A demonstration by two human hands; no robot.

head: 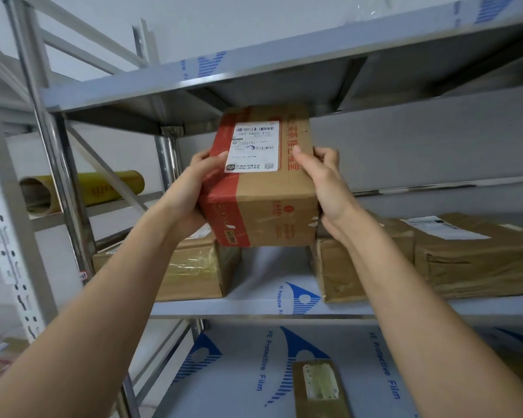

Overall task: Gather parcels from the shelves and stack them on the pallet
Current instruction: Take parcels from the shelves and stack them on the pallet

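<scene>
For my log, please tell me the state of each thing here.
Box: sealed, lifted, held at both sides.
Left hand: grips the box.
Right hand: grips the box.
Parcels: lying on the shelf.
Roll: lying on its side.

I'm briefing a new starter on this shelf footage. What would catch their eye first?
The cardboard parcel with red tape and a white label, held up mid-frame between the left hand and right hand. Behind it, brown parcels lie on the middle shelf, and a yellow roll lies left.
</scene>
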